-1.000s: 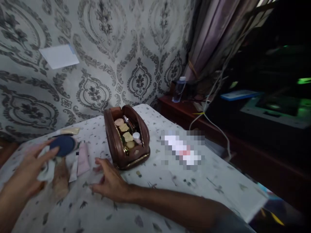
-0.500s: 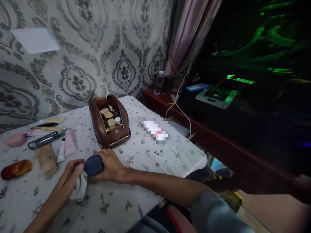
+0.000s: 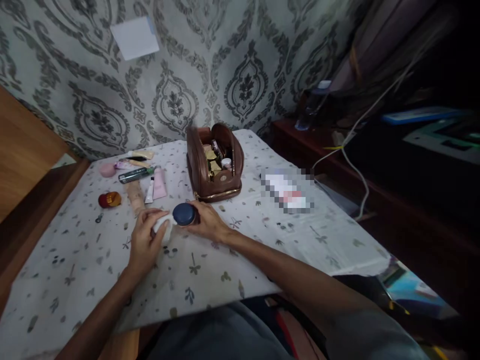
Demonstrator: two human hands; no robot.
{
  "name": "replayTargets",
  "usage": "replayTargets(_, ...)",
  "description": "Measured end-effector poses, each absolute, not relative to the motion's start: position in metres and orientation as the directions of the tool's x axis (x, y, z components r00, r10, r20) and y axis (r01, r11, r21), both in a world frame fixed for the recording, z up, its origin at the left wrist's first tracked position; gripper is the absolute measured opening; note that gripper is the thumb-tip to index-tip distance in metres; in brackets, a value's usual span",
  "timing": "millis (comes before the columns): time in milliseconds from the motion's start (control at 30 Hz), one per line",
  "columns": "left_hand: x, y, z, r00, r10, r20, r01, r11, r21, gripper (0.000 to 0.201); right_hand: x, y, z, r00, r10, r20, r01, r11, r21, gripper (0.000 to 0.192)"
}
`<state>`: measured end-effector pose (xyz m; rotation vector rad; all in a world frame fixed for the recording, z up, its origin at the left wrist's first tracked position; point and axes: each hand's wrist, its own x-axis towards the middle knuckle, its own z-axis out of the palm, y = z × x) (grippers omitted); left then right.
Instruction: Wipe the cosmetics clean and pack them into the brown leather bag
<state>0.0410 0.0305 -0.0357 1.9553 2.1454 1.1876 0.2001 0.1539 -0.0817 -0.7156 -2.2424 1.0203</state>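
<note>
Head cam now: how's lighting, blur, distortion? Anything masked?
Head view: dim light, right side near black; wide-angle bend at the edges; mild softness on the left hand and round dark-blue compact; a pixelated patch masks something on the floral white tablecloth.

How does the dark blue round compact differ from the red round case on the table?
The dark blue compact is held between the right hand and the left hand, which also holds a white cloth; the red case lies untouched, further left. The compact looks matte, while the case looks glossy with an orange-gold centre. Both are round and sit over the patterned tablecloth.
</note>
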Motion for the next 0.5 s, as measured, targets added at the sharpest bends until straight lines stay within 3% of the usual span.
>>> replayTargets(167,0.063,0.038,-0.038,0.128,0.869,0.478,0.934,-0.267,0.235,0.024,0.195,0.154,-0.083,-0.717,0.629,0.303,0.218,0.614,-0.759,0.057)
replayTargets(267,0.073,0.049,-0.039,0.167,0.886,0.432,0.955,-0.254,0.153,0.025,0.193,0.152,-0.083,-0.703,0.637,0.317,0.219,0.618,-0.755,0.05)
replayTargets(400,0.074,0.063,-0.031,0.026,0.912,0.409,0.965,-0.13,0.228,0.025,0.194,0.15,-0.082,-0.709,0.613,0.35,0.201,0.651,-0.732,0.04)
replayTargets(500,0.063,0.075,-0.026,-0.126,0.932,0.341,0.894,-0.042,0.446,0.023,0.195,0.15,-0.081,-0.729,0.576,0.37,0.181,0.684,-0.707,0.04)
